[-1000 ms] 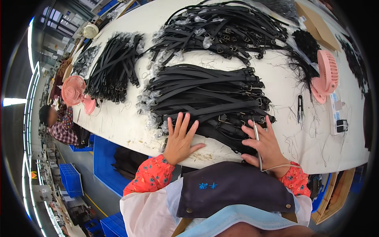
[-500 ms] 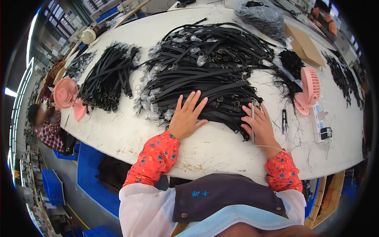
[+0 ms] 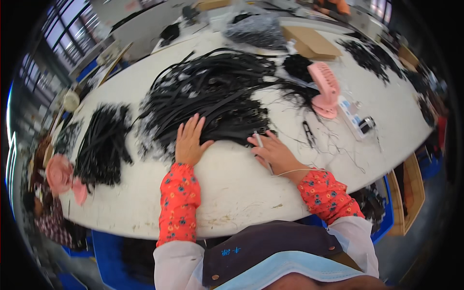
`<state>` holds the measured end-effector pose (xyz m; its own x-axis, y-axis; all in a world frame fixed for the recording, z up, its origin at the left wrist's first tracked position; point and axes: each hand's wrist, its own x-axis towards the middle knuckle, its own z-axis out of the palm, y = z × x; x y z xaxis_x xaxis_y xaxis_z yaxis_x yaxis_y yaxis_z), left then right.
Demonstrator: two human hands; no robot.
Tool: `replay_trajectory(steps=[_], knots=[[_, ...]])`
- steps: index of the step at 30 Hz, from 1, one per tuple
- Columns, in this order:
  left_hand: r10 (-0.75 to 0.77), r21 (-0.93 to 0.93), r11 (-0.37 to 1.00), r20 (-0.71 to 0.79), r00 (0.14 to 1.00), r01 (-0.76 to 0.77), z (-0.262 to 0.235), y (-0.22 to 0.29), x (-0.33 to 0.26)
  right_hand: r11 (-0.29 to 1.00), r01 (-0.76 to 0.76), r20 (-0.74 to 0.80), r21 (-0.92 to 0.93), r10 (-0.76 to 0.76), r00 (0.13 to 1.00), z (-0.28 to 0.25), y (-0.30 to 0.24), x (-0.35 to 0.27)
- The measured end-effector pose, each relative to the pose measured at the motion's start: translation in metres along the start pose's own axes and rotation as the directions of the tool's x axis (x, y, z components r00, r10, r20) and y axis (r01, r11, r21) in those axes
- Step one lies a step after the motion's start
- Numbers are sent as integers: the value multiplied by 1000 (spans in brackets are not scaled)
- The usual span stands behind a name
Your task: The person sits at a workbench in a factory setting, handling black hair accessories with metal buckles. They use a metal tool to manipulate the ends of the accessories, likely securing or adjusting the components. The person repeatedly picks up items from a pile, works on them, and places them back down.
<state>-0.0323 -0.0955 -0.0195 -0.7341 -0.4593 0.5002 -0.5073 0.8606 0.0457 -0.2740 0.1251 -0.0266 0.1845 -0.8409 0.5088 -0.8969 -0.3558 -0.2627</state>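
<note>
A broad pile of black belts with metal buckles and clear plastic wrapping on some ends covers the middle of the table. My left hand rests on the pile's near edge, palm down with fingers stretched and thumb apart. At the pile's near right corner, my right hand touches the belt ends with its fingertips. Tucked between its fingers is a slim silvery rod, with a pale cord trailing past the wrist. Black-handled thread snips lie to the right of this hand.
Another belt bundle lies at left, near a pink fan. At right stand a second pink fan and a white power strip. A cardboard box and plastic-wrapped bundle are behind. A person sits at far left.
The whole view has turned, shifting the table's contents. My right hand has drawn back toward the pile's near edge, still with the rod. My left hand stays spread on the belts.
</note>
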Motion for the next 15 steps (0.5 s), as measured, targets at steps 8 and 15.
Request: replay_trajectory(steps=[8, 15], knots=[[-55, -12, 998, 1, 998, 55, -1, 17, -26, 996, 56, -31, 72, -54, 998, 10, 9, -5], [-217, 8, 976, 9, 976, 217, -14, 31, -53, 991, 87, -43, 97, -84, 996, 14, 6, -4]])
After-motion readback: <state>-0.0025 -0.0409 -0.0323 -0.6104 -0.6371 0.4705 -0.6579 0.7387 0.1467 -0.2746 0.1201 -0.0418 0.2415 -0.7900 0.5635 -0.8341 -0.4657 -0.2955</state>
